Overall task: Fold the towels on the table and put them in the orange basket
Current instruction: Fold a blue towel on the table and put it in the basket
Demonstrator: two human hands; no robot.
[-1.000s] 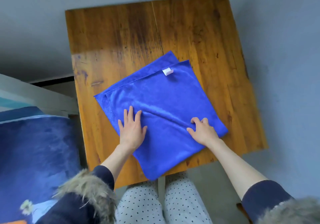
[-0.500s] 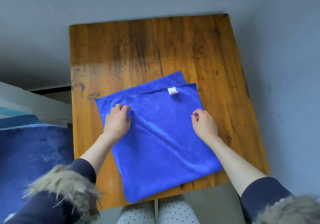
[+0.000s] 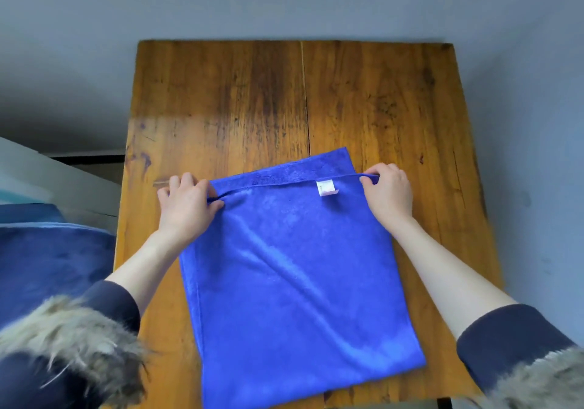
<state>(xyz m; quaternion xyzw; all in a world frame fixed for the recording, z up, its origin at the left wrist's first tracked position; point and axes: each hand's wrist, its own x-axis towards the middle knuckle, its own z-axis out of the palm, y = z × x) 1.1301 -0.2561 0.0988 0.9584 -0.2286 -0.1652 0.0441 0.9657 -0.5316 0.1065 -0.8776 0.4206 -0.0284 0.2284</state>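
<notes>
A blue towel [image 3: 294, 269], folded once, lies flat on the wooden table [image 3: 252, 102], its near edge reaching the table's front. A small white label [image 3: 326, 187] sits near its far edge. My left hand [image 3: 186, 206] pinches the upper layer's far left corner. At the far right corner, my right hand [image 3: 390, 192] pinches the same layer. The lower layer shows as a strip just beyond the held edge. No orange basket is in view.
A dark blue fabric [image 3: 47, 260] lies to the left of the table, with a white ledge [image 3: 57, 177] behind it. Grey floor surrounds the table. The far half of the table shows bare wood.
Both hands slid from the towel's middle up to its far corners and now pinch the upper layer. The towel has turned to lie squarer to the table.
</notes>
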